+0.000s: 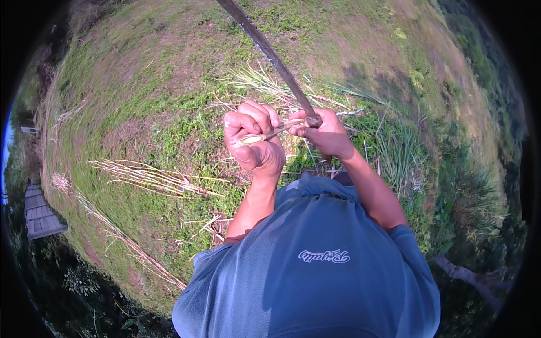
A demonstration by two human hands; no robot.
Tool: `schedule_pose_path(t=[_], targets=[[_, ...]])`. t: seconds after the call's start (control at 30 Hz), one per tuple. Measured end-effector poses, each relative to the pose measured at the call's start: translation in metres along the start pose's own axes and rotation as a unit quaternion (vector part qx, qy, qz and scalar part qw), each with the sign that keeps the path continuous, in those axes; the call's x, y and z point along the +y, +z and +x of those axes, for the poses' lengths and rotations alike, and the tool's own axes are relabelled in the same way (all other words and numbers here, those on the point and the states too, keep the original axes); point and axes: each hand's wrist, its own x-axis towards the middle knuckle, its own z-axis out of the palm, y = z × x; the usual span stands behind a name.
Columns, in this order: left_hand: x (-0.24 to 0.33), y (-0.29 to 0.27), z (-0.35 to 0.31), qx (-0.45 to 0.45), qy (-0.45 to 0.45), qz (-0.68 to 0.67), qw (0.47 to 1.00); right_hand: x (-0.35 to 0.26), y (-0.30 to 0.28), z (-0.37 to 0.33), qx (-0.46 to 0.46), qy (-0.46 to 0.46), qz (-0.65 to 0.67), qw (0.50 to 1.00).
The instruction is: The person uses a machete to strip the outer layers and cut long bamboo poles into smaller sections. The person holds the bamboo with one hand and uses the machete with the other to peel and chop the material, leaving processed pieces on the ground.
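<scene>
My left hand [256,135] is closed, palm turned up, its fingers curled over a short pale stalk [256,138] with a cut end near my thumb. The stalk runs to the right toward my right hand [326,134]. My right hand is closed around the base of a machete [270,56], whose long dark blade slants up and left out of the picture. Where stalk and blade base meet, the two hands are close together, and I cannot tell whether my right fingers also grip the stalk.
Cut stalks lie on the grass in a bundle [155,177] at left, a long row [132,243] at lower left and a leafy heap [262,81] beyond my hands. Tall green blades [397,149] stand at right. A grey slatted structure [40,211] is at the far left.
</scene>
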Motion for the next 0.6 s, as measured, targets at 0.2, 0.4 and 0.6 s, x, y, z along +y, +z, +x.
schedule_pose_path(t=[0.2, 0.4, 0.6], targets=[[-0.012, -0.008, -0.035, 0.112, -0.009, 0.122, 0.986, -0.017, 0.002, 0.001, 0.079, 0.029, -0.018, 0.996], [-0.017, -0.014, -0.049, 0.108, -0.027, 0.087, 0.990, -0.001, -0.007, 0.002, 0.119, -0.009, -0.030, 0.992], [-0.017, -0.026, -0.039, 0.035, -0.084, 0.068, 0.994, 0.017, -0.026, 0.005, 0.124, -0.024, -0.055, 0.991]])
